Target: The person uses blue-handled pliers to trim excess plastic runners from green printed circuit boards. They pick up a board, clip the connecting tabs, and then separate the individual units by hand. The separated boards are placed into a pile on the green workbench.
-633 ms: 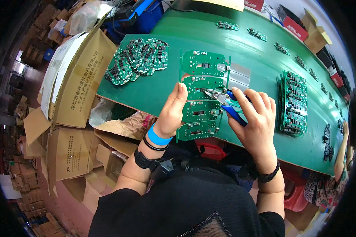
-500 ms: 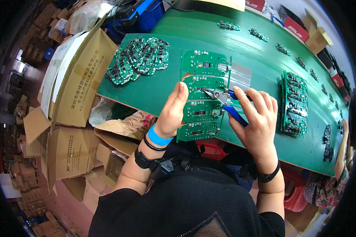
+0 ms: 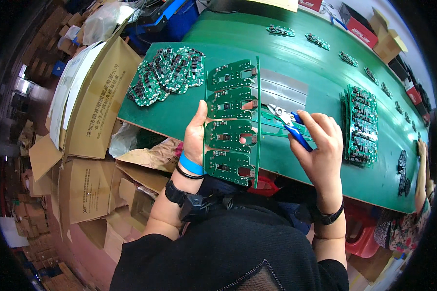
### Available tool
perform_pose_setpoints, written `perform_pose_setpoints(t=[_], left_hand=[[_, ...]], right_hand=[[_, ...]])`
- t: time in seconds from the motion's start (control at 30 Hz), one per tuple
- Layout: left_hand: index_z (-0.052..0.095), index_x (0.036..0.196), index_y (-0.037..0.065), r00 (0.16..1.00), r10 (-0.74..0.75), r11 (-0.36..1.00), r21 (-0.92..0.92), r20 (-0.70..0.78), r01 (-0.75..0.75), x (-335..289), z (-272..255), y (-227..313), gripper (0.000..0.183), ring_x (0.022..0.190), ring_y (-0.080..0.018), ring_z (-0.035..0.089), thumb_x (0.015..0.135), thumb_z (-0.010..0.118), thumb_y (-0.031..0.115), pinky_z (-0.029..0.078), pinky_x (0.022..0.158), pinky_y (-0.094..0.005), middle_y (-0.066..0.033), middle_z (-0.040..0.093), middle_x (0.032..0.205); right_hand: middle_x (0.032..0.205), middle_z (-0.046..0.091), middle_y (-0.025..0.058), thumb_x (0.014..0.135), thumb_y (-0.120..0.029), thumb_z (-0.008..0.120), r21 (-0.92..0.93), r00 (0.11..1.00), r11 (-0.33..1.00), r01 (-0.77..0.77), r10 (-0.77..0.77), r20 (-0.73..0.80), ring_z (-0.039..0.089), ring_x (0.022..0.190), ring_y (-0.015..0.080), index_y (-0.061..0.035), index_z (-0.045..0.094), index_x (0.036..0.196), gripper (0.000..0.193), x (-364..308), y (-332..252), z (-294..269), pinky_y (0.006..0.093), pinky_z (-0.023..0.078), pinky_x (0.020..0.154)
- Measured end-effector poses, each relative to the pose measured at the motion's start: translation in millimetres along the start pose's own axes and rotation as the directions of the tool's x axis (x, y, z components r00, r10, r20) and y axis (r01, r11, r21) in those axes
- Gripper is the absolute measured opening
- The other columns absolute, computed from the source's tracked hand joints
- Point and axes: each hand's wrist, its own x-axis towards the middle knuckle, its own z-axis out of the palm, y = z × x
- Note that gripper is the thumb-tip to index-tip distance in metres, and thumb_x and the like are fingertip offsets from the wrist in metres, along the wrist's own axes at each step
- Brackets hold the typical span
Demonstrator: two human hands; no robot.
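Note:
My left hand grips the left edge of a green circuit board panel. This panel has several boards in a column and a long rail down its right side; some fingers show through its gaps. In my right hand is a pair of blue-handled side cutters, their jaws apart from the panel, just right of its rail. Thin green strips lie on the table below the cutters, near a grey flat sheet. Loose circuit boards are heaped on the left.
A stack of board panels stands right of my right hand. Single circuit boards run in a line along the green table. Cardboard boxes crowd the left side. Another person's hand rests at the far right.
The panel has turned and shifted left in my left hand, its rail now facing up more. The cutters have come away from the boards toward the right.

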Motion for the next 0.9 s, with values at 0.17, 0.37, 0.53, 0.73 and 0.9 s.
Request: perform_pose_setpoints(t=[0.17, 0.37, 0.53, 0.73, 0.9], left_hand=[[0.018, 0.150, 0.003, 1.000, -0.002, 1.000, 0.019, 0.020, 0.002, 5, 1, -6, 0.072, 0.090, -0.0331, 0.067, 0.100, 0.023, 0.055, 0.061, 0.074, -0.0419, -0.0272, 0.026, 0.149], [0.019, 0.149, 0.003, 0.998, 0.008, 0.999, 0.034, 0.058, -0.010, 7, 3, -2, 0.074, 0.113, -0.0403, 0.058, 0.099, 0.020, 0.057, 0.056, 0.087, -0.0522, -0.0264, 0.028, 0.149], [0.030, 0.145, 0.004, 0.988, 0.085, 0.930, 0.367, -0.132, -0.031, 9, 14, 3, 0.072, 0.117, -0.0377, 0.056, 0.099, 0.020, 0.058, 0.051, 0.093, -0.0527, -0.0214, 0.044, 0.141], [0.037, 0.140, 0.003, 0.964, 0.187, 0.839, 0.541, -0.189, -0.057, 18, 20, -3, 0.067, 0.114, -0.0321, 0.059, 0.100, 0.024, 0.056, 0.053, 0.092, -0.0470, -0.0194, 0.051, 0.134], [0.035, 0.140, 0.006, 0.960, 0.238, 0.806, 0.582, -0.145, -0.112, 18, 29, -4, 0.057, 0.110, -0.0252, 0.061, 0.103, 0.024, 0.047, 0.056, 0.088, -0.0393, -0.0150, 0.053, 0.129]], right_hand=[[0.094, 0.059, 0.0084, 0.067, -0.016, 0.074, -0.007, 1.000, 1.000, -0.020, 0.020, 0.010, 0.056, 0.084, 0.0262, -0.0059, 0.065, 0.110, 0.045, -4, 0, 9, 0.0376, 0.042, 0.073], [0.099, 0.059, 0.0109, 0.067, -0.016, 0.075, -0.020, 0.998, 0.998, -0.055, 0.054, -0.011, 0.056, 0.091, 0.0288, -0.0059, 0.064, 0.113, 0.049, -4, -1, 4, 0.0391, 0.042, 0.080], [0.102, 0.059, 0.0124, 0.065, -0.014, 0.074, 0.068, 0.999, 0.997, -0.040, 0.040, -0.001, 0.054, 0.096, 0.0303, -0.0056, 0.062, 0.116, 0.053, -6, 0, -12, 0.0403, 0.041, 0.087], [0.106, 0.058, 0.0096, 0.066, -0.015, 0.072, -0.017, 0.989, 0.999, 0.051, -0.048, 0.141, 0.053, 0.102, 0.0296, -0.0070, 0.061, 0.118, 0.054, -6, -21, -3, 0.0419, 0.038, 0.092], [0.108, 0.057, 0.0091, 0.065, -0.017, 0.074, -0.048, 0.985, 0.996, 0.081, -0.073, 0.157, 0.053, 0.103, 0.0288, -0.0086, 0.060, 0.119, 0.057, -5, -25, -2, 0.0423, 0.037, 0.092]])
